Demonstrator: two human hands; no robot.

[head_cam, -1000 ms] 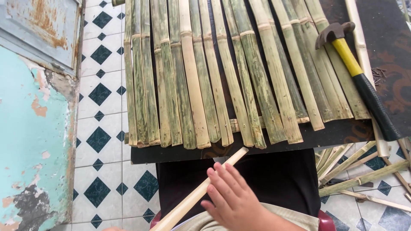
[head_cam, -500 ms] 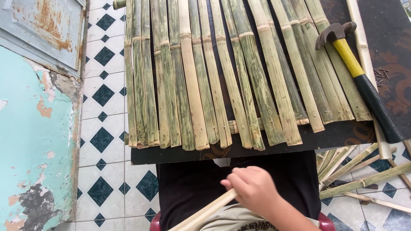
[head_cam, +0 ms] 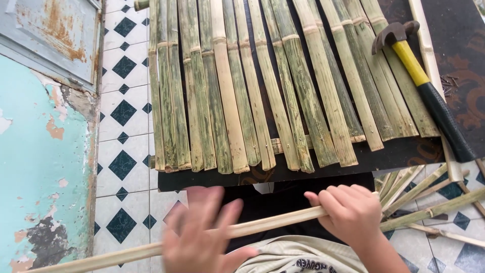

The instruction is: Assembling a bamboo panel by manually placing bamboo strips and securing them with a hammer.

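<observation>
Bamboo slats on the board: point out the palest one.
The pale yellow slat, about fifth from the left; its neighbours are streaked green, while this one is plain cream.

Hammer (head_cam: 422, 86), nails (head_cam: 448, 81), tiled floor (head_cam: 124, 146).

- Two hands, left (head_cam: 202, 232) and right (head_cam: 348, 215), both on one pale bamboo strip (head_cam: 273, 225).
- One hammer (head_cam: 422, 86) with a yellow and black handle.
- One dark board (head_cam: 384, 156).
- Roughly sixteen greenish bamboo slats (head_cam: 227, 91) laid side by side; the exact count is hard to tell.
- One small pile of nails (head_cam: 448, 83), too small to count.
- Several loose bamboo strips (head_cam: 429, 194) on the tiled floor.
</observation>
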